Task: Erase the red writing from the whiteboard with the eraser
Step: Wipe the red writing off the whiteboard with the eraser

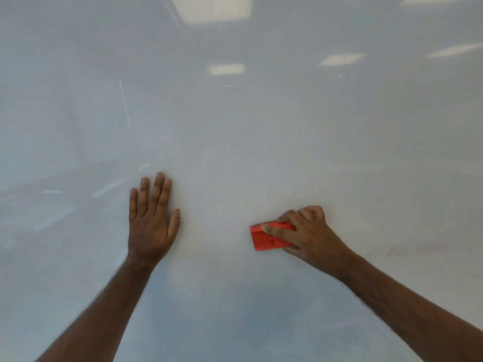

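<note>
The whiteboard (235, 126) fills the whole view. My right hand (305, 231) grips a red-orange eraser (266, 240) and presses it flat against the board at the lower right of centre. My left hand (151, 218) lies flat on the board with fingers spread, palm down, to the left of the eraser. A faint smear of red writing (415, 250) shows on the board to the right of my right hand. The surface between my hands looks white.
The glossy board reflects ceiling light panels (226, 68) near the top and a thin bright streak (125, 103) at the upper left. No edge or tray of the board is in view.
</note>
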